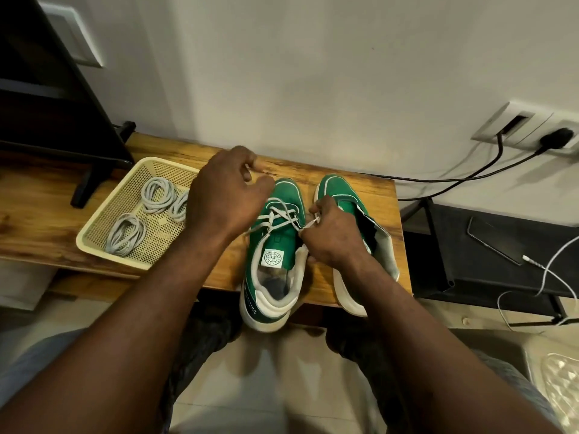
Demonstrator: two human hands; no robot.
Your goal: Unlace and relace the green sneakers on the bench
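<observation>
On the bench the green sneakers are stood heels near, for reach. The left hand is curled above one toe, its grip unclear. The right hand is closed in a pinch on the lace, presumably for threading.

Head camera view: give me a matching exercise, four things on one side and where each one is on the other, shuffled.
1 left green sneaker
2 right green sneaker
3 coiled grey laces
4 smartphone

A in the cream basket
B on the black stand
C at the right end of the bench
D its white lace pinched by the right hand

Pairs: 1-D, 2-C, 3-A, 4-B.
</observation>
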